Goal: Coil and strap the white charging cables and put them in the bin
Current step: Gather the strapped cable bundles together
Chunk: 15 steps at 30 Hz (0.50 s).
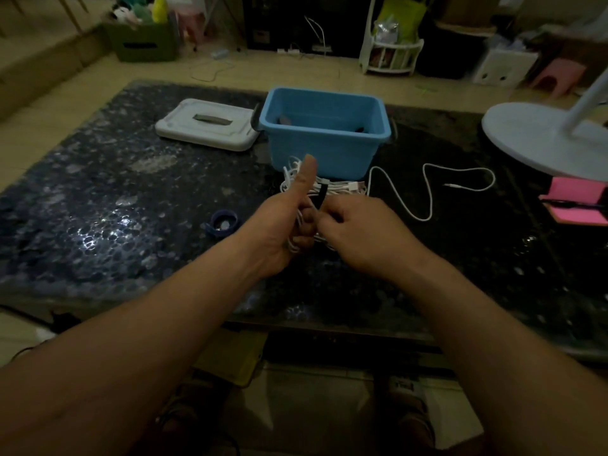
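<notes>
1. Head view: left hand [279,225], thumb upright, fingers curled round the coiled white cable [332,186], just on the near side of the blue bin [324,143].
2. Right hand [358,228], back to camera, fingers curled, pinches the black strap [320,195] wrapped round the coil; hands meet at centre.
3. Right fingertips mostly hidden; dark items in the bin too dim to ID.
4. 2nd white cable [427,192] lies loose on the table [131,192], right of the bin.

Blue bin [324,143], white cables [332,186]

Head-height, forward-down over table [131,199]
</notes>
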Each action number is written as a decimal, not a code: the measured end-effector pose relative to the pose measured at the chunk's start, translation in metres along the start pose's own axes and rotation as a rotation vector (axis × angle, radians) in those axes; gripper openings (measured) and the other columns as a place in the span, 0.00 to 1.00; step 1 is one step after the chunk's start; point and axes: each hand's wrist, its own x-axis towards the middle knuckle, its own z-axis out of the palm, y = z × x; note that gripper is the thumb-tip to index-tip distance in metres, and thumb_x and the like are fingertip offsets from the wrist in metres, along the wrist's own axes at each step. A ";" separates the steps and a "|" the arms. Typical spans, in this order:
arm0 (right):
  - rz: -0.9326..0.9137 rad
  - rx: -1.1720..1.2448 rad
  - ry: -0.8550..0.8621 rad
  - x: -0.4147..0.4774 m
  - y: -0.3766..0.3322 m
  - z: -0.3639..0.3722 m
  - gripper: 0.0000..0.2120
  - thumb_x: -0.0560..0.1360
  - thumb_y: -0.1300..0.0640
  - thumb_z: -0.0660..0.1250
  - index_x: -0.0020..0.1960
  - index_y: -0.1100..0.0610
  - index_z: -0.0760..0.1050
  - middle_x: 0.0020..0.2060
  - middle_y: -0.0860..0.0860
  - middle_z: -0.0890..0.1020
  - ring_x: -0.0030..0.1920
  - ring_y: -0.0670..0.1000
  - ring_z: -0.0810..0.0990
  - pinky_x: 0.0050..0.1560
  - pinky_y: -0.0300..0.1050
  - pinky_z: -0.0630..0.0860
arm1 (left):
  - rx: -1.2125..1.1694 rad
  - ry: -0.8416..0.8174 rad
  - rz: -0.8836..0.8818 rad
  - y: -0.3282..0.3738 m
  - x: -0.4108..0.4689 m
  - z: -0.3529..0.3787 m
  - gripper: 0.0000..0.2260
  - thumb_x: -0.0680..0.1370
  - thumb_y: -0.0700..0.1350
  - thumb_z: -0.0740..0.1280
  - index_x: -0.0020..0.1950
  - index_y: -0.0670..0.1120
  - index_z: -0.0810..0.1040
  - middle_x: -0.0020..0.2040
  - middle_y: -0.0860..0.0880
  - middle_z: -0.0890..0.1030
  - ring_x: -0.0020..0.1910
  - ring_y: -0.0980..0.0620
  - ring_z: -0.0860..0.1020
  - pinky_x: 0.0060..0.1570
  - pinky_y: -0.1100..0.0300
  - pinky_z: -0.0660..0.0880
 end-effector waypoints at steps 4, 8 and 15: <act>-0.070 -0.143 -0.070 -0.006 -0.007 0.003 0.12 0.82 0.44 0.61 0.47 0.48 0.79 0.41 0.46 0.81 0.43 0.52 0.79 0.42 0.49 0.76 | -0.062 0.174 0.003 0.002 0.001 -0.001 0.19 0.80 0.61 0.69 0.45 0.46 0.75 0.35 0.48 0.74 0.30 0.51 0.73 0.27 0.61 0.71; -0.110 -0.226 -0.058 -0.007 -0.004 0.009 0.16 0.84 0.41 0.58 0.44 0.48 0.75 0.39 0.45 0.78 0.42 0.52 0.78 0.42 0.49 0.74 | -0.258 0.106 -0.036 0.009 0.000 -0.003 0.20 0.85 0.58 0.61 0.41 0.46 0.73 0.35 0.48 0.75 0.34 0.49 0.78 0.34 0.58 0.79; -0.165 -0.045 -0.114 -0.010 0.024 0.005 0.17 0.83 0.40 0.64 0.42 0.50 0.75 0.36 0.46 0.79 0.39 0.47 0.78 0.43 0.51 0.75 | -0.339 0.039 0.003 0.037 0.000 -0.028 0.21 0.85 0.63 0.57 0.40 0.50 0.67 0.30 0.54 0.58 0.24 0.57 0.56 0.22 0.64 0.52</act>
